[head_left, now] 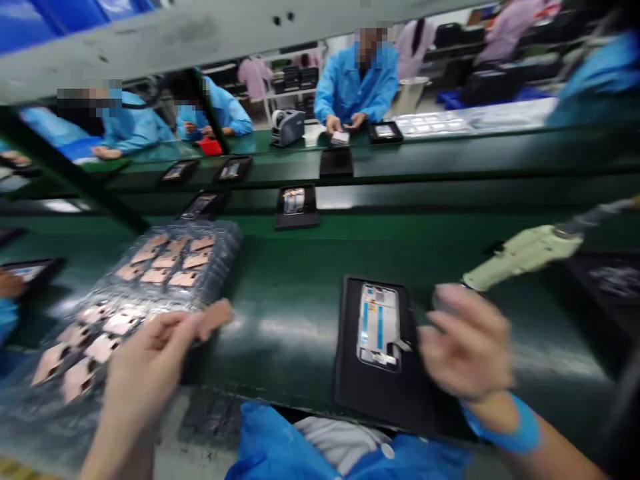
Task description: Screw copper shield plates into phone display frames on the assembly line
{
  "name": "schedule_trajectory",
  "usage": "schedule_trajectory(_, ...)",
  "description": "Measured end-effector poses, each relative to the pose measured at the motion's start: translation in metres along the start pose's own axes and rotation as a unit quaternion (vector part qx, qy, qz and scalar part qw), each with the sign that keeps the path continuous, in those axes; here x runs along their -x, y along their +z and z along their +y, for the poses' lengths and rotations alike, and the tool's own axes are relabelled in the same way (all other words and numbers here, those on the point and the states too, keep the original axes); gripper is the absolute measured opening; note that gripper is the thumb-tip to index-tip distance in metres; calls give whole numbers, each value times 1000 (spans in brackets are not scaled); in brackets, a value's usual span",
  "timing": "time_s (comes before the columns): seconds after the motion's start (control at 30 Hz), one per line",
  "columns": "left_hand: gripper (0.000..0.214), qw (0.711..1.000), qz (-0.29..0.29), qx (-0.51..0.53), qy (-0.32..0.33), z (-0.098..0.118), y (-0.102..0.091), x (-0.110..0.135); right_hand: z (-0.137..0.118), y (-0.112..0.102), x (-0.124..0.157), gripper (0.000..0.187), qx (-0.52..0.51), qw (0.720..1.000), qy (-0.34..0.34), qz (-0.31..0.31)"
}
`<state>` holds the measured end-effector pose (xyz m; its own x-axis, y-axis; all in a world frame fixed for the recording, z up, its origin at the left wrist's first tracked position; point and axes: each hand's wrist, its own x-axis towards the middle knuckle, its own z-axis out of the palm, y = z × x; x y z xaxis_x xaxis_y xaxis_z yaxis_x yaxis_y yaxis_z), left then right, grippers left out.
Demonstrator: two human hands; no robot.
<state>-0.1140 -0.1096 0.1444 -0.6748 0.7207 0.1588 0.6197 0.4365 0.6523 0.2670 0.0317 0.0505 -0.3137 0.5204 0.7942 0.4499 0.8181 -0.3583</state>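
Note:
My left hand pinches a small flat copper-coloured plate between thumb and fingers, above the near edge of the clear plastic trays. Similar copper-coloured plates lie in the tray pockets below and beyond it. On the bench in front of me is a black tray with an opened phone body, which shows blue strips. My right hand, smeared by motion, hovers at the tray's right side. Just beyond its fingers is a pale green electric screwdriver; I cannot tell whether they touch.
Another black tray with a phone part sits further across the green bench. A dark box stands at the right. Co-workers in blue sit opposite, near a tape dispenser. A slanted green post rises at left.

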Motion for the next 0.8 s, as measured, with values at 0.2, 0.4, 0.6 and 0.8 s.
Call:
schedule_trajectory(0.2,34,883,-388,258,56,72,143,37,-27,52,0,51,-63,980,-129,-140)
schedule_trajectory(0.4,44,864,-384,266,189,100,213,15,31,45,-5,42,-49,993,-34,-105)
schedule_trajectory(0.6,29,866,-273,68,413,105,270,-12,68,32,-14,32,-66,975,184,-105)
schedule_trajectory(0.8,16,852,-256,14,457,99,287,-8,67,40,-5,38,-101,967,204,-112)
